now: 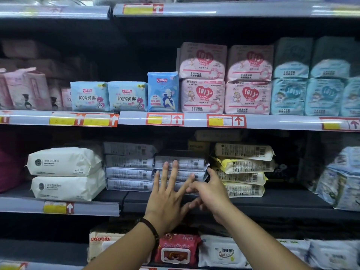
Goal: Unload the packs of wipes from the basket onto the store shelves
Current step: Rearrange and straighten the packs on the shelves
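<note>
A stack of grey-white wipe packs stands on the middle shelf, between another grey stack and a yellow-white stack. My left hand lies flat against the front of the middle stack, fingers straight and spread. My right hand reaches to the stack's right end, with the thumb at the packs' corner and the fingers loosely bent; nothing is held in it. The basket is out of view.
Two large white packs sit at the left of the same shelf. Pink and blue pad packs fill the shelf above. A lower shelf holds a red pack and white wipe packs. Blue packs stand at far right.
</note>
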`<move>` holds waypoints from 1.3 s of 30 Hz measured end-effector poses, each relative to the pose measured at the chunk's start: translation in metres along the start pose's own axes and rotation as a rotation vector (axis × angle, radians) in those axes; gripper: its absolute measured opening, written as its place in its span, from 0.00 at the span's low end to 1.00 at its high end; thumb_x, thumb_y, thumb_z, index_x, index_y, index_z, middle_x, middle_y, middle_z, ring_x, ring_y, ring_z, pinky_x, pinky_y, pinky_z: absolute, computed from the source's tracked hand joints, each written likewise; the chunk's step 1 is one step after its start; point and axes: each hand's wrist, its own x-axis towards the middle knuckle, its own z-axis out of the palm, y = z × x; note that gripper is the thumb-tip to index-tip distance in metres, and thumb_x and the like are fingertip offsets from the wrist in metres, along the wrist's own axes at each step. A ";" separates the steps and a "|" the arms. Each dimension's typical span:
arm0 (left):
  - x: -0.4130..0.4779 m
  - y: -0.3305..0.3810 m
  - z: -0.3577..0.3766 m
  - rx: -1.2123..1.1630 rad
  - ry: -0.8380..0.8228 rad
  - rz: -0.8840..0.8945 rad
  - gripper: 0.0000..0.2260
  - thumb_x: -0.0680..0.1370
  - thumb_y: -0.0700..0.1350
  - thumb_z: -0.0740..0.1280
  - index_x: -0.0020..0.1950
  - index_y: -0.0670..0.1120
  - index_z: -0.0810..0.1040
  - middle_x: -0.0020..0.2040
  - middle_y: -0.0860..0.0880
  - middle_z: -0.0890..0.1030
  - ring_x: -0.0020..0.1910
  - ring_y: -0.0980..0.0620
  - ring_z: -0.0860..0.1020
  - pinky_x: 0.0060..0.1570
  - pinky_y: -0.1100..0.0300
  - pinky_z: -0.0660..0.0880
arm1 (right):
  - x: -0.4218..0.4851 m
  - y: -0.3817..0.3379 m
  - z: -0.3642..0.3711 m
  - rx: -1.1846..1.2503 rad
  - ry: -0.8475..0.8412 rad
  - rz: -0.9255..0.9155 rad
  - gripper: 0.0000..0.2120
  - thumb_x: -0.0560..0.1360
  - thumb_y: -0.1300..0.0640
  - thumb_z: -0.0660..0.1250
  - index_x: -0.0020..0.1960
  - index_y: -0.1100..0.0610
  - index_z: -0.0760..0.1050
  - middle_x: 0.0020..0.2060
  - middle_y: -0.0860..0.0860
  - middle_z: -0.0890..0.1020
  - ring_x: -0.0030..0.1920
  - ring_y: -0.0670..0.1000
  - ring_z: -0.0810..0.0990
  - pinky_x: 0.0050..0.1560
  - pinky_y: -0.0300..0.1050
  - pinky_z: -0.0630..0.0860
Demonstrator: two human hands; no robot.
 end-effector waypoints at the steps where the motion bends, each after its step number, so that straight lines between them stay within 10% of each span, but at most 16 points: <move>1: 0.000 0.003 0.001 0.009 0.009 0.020 0.36 0.82 0.72 0.44 0.83 0.61 0.31 0.82 0.41 0.25 0.80 0.34 0.27 0.79 0.30 0.43 | 0.000 0.001 -0.002 0.009 0.003 0.007 0.37 0.78 0.58 0.72 0.80 0.41 0.60 0.45 0.56 0.89 0.31 0.58 0.82 0.27 0.44 0.71; 10: 0.012 0.027 -0.005 0.028 -0.158 -0.011 0.35 0.76 0.68 0.32 0.80 0.57 0.24 0.76 0.42 0.17 0.75 0.34 0.19 0.78 0.29 0.38 | 0.012 0.004 -0.007 0.033 -0.108 0.095 0.40 0.79 0.60 0.70 0.84 0.43 0.56 0.33 0.52 0.86 0.24 0.49 0.74 0.25 0.41 0.68; 17: -0.002 0.019 0.016 -0.040 -0.069 0.038 0.33 0.83 0.66 0.42 0.84 0.58 0.33 0.82 0.41 0.26 0.80 0.34 0.27 0.79 0.30 0.48 | -0.016 0.025 -0.007 -0.100 -0.066 0.033 0.40 0.81 0.59 0.70 0.86 0.44 0.53 0.41 0.60 0.88 0.21 0.51 0.73 0.20 0.41 0.67; 23: 0.007 0.020 0.007 0.000 -0.225 0.057 0.39 0.81 0.65 0.49 0.80 0.58 0.24 0.75 0.43 0.16 0.75 0.35 0.18 0.80 0.32 0.37 | -0.013 0.026 -0.003 -0.113 -0.176 0.056 0.44 0.82 0.58 0.69 0.86 0.42 0.45 0.39 0.56 0.87 0.22 0.50 0.74 0.21 0.42 0.66; 39: -0.004 0.024 -0.012 0.012 -0.262 0.023 0.34 0.83 0.70 0.46 0.84 0.58 0.37 0.80 0.42 0.22 0.78 0.35 0.23 0.81 0.33 0.44 | -0.018 0.024 -0.025 -0.166 -0.161 0.083 0.33 0.82 0.56 0.69 0.83 0.48 0.60 0.39 0.54 0.88 0.22 0.51 0.78 0.22 0.41 0.69</move>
